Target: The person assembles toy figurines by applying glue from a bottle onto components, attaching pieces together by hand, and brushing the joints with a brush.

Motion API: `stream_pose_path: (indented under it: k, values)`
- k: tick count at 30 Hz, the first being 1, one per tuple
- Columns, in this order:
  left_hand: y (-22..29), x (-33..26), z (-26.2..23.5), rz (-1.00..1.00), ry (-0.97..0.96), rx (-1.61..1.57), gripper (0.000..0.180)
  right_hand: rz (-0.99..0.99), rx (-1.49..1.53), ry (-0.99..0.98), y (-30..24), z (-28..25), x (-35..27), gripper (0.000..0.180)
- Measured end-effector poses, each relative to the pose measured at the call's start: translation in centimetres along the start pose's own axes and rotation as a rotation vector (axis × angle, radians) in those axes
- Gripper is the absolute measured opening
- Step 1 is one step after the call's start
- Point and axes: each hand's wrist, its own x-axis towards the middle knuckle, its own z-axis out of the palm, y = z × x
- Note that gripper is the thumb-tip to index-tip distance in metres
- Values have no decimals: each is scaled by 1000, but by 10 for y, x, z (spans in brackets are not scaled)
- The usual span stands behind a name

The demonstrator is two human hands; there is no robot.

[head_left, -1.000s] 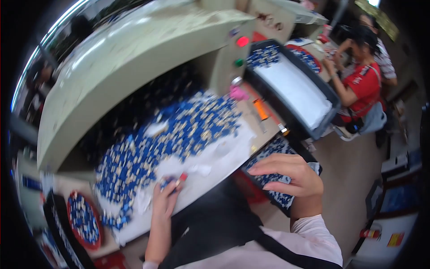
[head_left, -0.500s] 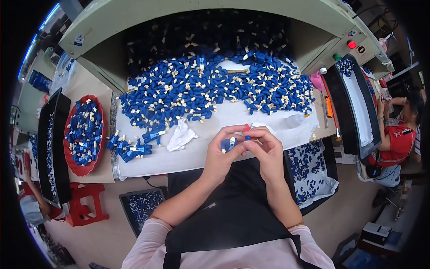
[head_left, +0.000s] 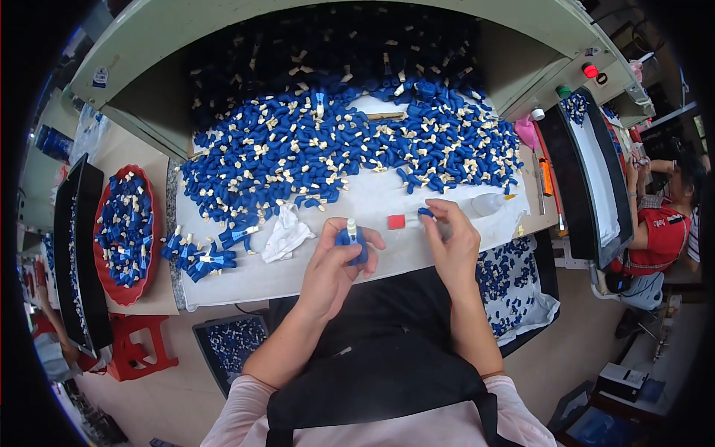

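Observation:
My left hand (head_left: 339,257) is closed around a blue toy figure body (head_left: 353,242) with a pale top, held upright over the table's front edge. To the right, my right hand (head_left: 452,242) pinches a small blue piece (head_left: 425,213) between thumb and fingertips; the hand partly covers it. Just left of that piece a small red block-like object (head_left: 396,222) lies on the white work surface. A crumpled white cloth (head_left: 287,233) rests beyond my left hand. Several assembled blue figures (head_left: 211,261) lie together at the left.
A large pile of blue-and-cream toy parts (head_left: 298,149) spreads under the pale green hood (head_left: 134,112). A red basin (head_left: 153,253) of blue parts stands left. At right are a squeeze bottle (head_left: 490,203), an orange-handled tool (head_left: 546,177) and a black tray (head_left: 588,186). A co-worker (head_left: 663,231) sits far right.
My hands have moved apart: the left went left with the figure body, the right slightly right with the small blue piece. The red object now shows on the table. The whole view has shifted a little.

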Motion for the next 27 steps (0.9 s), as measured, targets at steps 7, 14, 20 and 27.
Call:
stream_pose_path:
  k: [7,14,20,27]
  values:
    - [2,8,9,-75,67,99,22,53,-60,51,11,-6,3,16]
    - [3,10,2,-134,35,103,28,10,-75,169,12,-4,-3,16]
    - [0,10,7,-122,64,66,27,50,169,616,43,-30,-12,43]
    - [0,8,6,-157,76,5,31,250,164,302,61,-30,-1,45]
